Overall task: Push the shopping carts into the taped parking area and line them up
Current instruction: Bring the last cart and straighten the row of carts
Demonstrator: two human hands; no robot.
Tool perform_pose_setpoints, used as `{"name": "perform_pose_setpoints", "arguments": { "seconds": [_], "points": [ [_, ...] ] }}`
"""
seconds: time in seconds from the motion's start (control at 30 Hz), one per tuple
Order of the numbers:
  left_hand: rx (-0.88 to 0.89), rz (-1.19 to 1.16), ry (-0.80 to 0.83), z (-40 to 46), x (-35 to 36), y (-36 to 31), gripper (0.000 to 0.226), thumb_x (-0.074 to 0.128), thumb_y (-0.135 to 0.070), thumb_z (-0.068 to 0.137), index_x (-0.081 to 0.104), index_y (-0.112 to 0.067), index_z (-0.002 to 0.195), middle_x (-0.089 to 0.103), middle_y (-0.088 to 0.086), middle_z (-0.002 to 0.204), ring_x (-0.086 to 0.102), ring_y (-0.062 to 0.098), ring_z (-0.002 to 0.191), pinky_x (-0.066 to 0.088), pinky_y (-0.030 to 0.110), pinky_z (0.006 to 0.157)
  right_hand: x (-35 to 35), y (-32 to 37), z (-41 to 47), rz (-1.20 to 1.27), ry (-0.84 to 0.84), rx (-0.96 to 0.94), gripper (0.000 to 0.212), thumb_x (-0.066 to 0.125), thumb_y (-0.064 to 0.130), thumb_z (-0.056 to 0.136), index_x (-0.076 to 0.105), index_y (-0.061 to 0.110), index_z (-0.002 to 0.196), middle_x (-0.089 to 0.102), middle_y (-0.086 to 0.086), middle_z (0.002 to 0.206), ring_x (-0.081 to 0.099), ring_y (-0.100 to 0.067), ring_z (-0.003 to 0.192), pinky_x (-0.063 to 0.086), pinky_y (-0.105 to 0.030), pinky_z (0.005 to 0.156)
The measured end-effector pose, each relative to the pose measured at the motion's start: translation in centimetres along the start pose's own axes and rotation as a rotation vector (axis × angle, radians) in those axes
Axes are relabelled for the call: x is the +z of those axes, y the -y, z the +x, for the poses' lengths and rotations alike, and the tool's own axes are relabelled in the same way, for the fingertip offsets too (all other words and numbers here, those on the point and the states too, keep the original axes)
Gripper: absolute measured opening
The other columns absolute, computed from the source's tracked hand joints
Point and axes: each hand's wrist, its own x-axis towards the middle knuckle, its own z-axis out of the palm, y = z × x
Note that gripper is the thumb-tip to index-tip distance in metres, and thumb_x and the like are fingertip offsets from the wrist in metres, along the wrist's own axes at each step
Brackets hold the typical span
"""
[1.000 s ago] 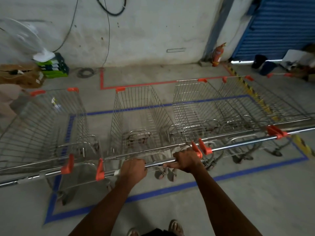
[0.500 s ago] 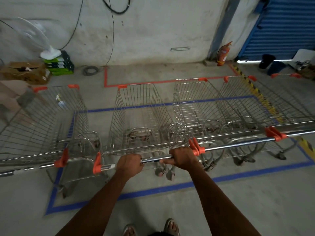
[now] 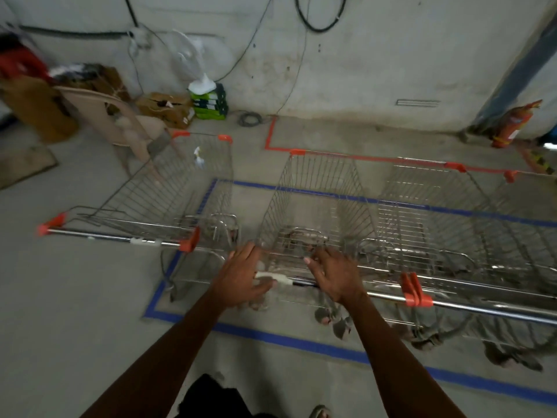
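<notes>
Both hands, left hand (image 3: 241, 279) & right hand (image 3: 334, 277), open, fingers spread over chrome handle bar (image 3: 301, 282) of middle wire shopping cart (image 3: 316, 206), inside blue floor tape (image 3: 301, 340). Risk: leftmost wire cart (image 3: 168, 203) at 10 o'clock skewed, straddles tape; unheld cart may roll crooked.

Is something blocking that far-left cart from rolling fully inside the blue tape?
Nothing visible blocks it. The leftmost wire shopping cart straddles the blue tape rectangle's left edge, with bare floor beside it. The beige plastic chair stands behind, outside the tape.

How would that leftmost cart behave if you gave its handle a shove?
The leftmost cart would probably roll easily, since it stands on small wheels on smooth concrete. Its empty wire basket looks light, so it may swerve. It already sits angled across the blue tape, so it could drift further askew.
</notes>
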Motion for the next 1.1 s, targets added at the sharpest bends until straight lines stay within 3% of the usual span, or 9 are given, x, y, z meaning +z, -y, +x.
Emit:
{"name": "perform_pose_setpoints", "arguments": {
  "seconds": [0.1,0.23,0.4,0.5,0.57,0.7,0.8,0.93,1.1],
  "points": [
    [0.021,0.009,-0.09,-2.1,-3.2,6.9,0.063,0.067,-0.058,0.08,0.056,-0.021,0.129,0.053,-0.001,0.125,0.053,0.02,0.117,0.04,0.044,0.103,1.7,6.2,3.3,-0.009,-0.082,-0.083,0.045,0.031,0.065,0.103,0.059,0.03,0.11,0.064,0.005,0.108,0.058,-0.017,0.098,0.044,-0.037,0.083],
    [-0.033,0.086,-0.15,-3.9,-7.1,17.6,0.061,0.059,-0.043,0.079,0.054,-0.012,0.131,0.055,0.008,0.125,0.055,0.034,0.114,0.041,0.047,0.091,5.3,15.7,8.1,0.077,-0.093,-0.211,0.032,0.047,0.045,0.098,0.058,0.023,0.119,0.06,-0.001,0.111,0.057,-0.021,0.1,0.049,-0.041,0.089],
    [-0.074,0.153,0.126,-5.0,-10.6,29.7,0.066,0.065,-0.055,0.069,0.055,-0.025,0.127,0.061,-0.003,0.116,0.06,0.023,0.106,0.043,0.045,0.092,11.5,28.7,13.3,0.164,-0.018,-0.285,0.037,0.053,0.034,0.093,0.058,0.015,0.124,0.06,-0.009,0.12,0.057,-0.027,0.107,0.045,-0.041,0.095],
    [-0.097,0.223,0.316,-5.1,-11.4,35.3,0.06,0.057,-0.055,0.067,0.058,-0.029,0.121,0.068,-0.005,0.111,0.066,0.021,0.103,0.047,0.04,0.089,15.9,33.7,15.6,0.07,0.103,-0.187,0.044,0.058,0.037,0.091,0.058,0.017,0.131,0.062,-0.008,0.128,0.056,-0.029,0.119,0.024,-0.059,0.115],
    [-0.133,0.232,0.413,-4.8,-12.3,38.0,0.052,0.058,-0.047,0.073,0.058,-0.031,0.123,0.07,-0.005,0.114,0.067,0.02,0.104,0.051,0.035,0.085,17.9,35.9,16.5,0.0,0.153,-0.07,0.043,0.052,0.047,0.095,0.058,0.022,0.13,0.065,-0.006,0.125,0.058,-0.028,0.116,0.015,-0.071,0.115],
    [-0.153,0.307,0.533,-3.8,-13.1,41.1,0.042,0.061,-0.05,0.086,0.063,-0.03,0.122,0.071,-0.001,0.116,0.067,0.02,0.105,0.052,0.033,0.086,18.6,37.3,17.4,-0.197,0.088,0.052,0.059,0.03,0.075,0.093,0.066,0.03,0.106,0.075,0.001,0.097,0.069,-0.027,0.098,0.016,-0.072,0.112],
    [-0.105,0.394,0.519,-3.6,-12.8,41.3,0.045,0.055,-0.06,0.088,0.068,-0.027,0.116,0.073,-0.002,0.112,0.069,0.018,0.101,0.052,0.031,0.084,18.1,37.7,17.2,-0.206,0.088,0.101,0.068,0.027,0.085,0.09,0.066,0.03,0.096,0.073,0.004,0.083,0.071,-0.023,0.089,0.008,-0.069,0.116],
    [-0.075,0.419,0.48,-3.9,-11.6,40.6,0.045,0.052,-0.059,0.089,0.072,-0.023,0.107,0.073,-0.003,0.101,0.069,0.016,0.092,0.055,0.03,0.08,17.8,37.1,16.6,-0.185,0.092,0.13,0.084,0.016,0.093,0.084,0.067,0.028,0.09,0.071,0.005,0.075,0.071,-0.02,0.084,0.005,-0.066,0.116],
    [-0.054,0.456,0.451,-4.1,-10.9,39.0,0.045,0.049,-0.058,0.087,0.071,-0.022,0.102,0.073,-0.002,0.096,0.069,0.019,0.089,0.054,0.03,0.077,16.2,36.2,15.2,-0.206,0.128,0.141,0.084,0.016,0.092,0.085,0.069,0.029,0.098,0.07,0.007,0.075,0.07,-0.015,0.086,0.002,-0.066,0.118]
  ]
}}
